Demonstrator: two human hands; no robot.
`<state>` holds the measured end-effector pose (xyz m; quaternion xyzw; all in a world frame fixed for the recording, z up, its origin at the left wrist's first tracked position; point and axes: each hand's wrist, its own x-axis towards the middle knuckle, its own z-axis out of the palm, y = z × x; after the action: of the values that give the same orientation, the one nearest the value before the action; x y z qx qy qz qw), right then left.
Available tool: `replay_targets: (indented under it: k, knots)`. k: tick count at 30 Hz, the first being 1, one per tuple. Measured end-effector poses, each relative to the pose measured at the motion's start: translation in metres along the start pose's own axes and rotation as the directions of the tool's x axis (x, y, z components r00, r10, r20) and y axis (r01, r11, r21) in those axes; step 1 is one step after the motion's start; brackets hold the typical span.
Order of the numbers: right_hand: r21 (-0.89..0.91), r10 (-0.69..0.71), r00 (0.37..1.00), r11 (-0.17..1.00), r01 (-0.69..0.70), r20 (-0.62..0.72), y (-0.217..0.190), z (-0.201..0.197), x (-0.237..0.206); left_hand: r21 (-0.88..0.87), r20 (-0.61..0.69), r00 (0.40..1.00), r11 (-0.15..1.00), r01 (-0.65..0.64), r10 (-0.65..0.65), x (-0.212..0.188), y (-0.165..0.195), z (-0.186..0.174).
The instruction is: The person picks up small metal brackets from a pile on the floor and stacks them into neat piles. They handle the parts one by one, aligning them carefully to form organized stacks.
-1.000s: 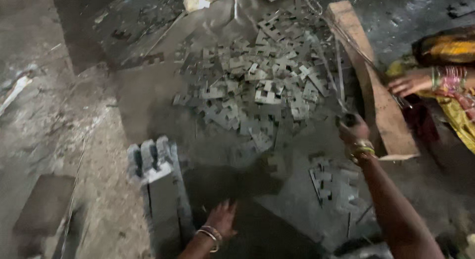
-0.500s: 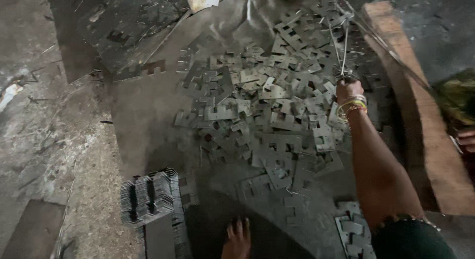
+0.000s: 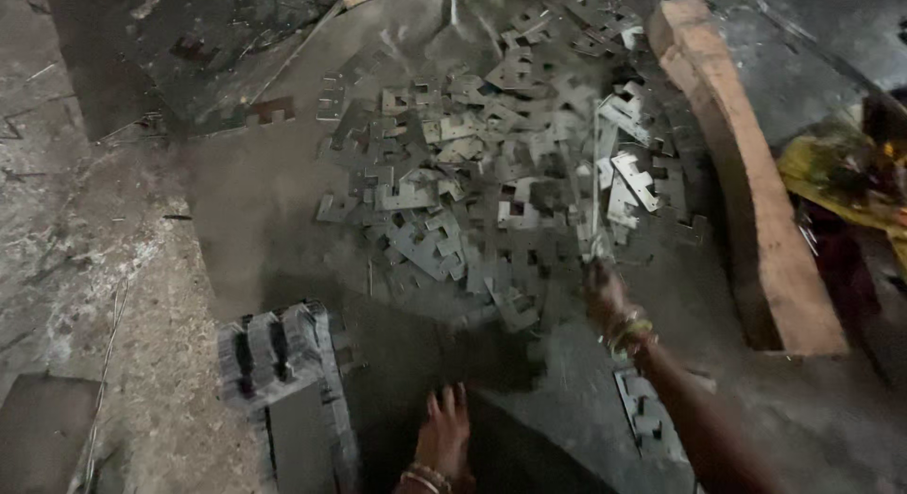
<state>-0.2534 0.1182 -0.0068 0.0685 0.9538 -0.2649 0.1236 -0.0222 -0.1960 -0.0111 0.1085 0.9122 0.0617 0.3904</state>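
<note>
Your right hand [image 3: 605, 291] is closed around the lower end of a thin rod [image 3: 595, 211] that stands up into the heap of stamped plates [image 3: 482, 192] on the floor [image 3: 123, 267]; the frame is blurred there, so you cannot tell whether a plate is already hooked on it. Your left hand [image 3: 442, 428] lies open and flat, fingers spread, on a dark sheet [image 3: 510, 451] close to you, holding nothing. The plates sprawl loose and overlapping across the middle of the floor, with a few strays [image 3: 647, 418] just beside your right forearm. A neat stack [image 3: 279, 348] of the same plates stands on edge to your left, well apart from the heap. To do this well, keep your grip low and firm on the rod and draw it toward you in short, slow pulls, so the plates slide rather than scatter. Work from the near edge of the heap, where they lie thinnest. Mind the cut edges: they look sharp, and your left hand is bare and close to the path of the pull. Keep clear of the wooden block [image 3: 746, 182] on the right, and of the person in yellow cloth [image 3: 836, 168] beyond it.
</note>
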Motion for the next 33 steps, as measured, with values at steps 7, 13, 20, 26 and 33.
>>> replay_targets:
  k: [7, 13, 20, 26, 33]
  knots:
    - [0.225, 0.067, 0.977, 0.968, -0.114, 0.205, 0.031, 0.05, -0.148, -0.042, -0.149, 0.985, 0.996, 0.08, -0.085, -0.047, 0.014, -0.034]
    - [0.39, 0.101, 0.967, 0.901, -0.189, 0.236, 0.05, 0.025, -0.257, -0.224, -0.117, 0.945, 0.936, 0.273, -0.304, -0.081, 0.014, 0.002]
    - [0.236, -0.168, 0.955, 0.945, 0.226, -0.244, 0.067, -0.017, -0.225, -0.193, -0.011, 0.94, 0.923, 0.333, -0.342, -0.086, 0.007, 0.01]
    - [0.179, -0.14, 0.907, 0.958, 0.226, -0.396, 0.024, -0.116, -0.006, -0.086, 0.008, 0.953, 0.949, 0.302, -0.303, -0.053, -0.013, 0.056]
    - [0.225, 0.184, 0.938, 0.967, -0.12, -0.292, -0.018, -0.194, 0.094, 0.156, -0.328, 0.881, 0.9, 0.407, -0.342, -0.026, -0.021, 0.11]
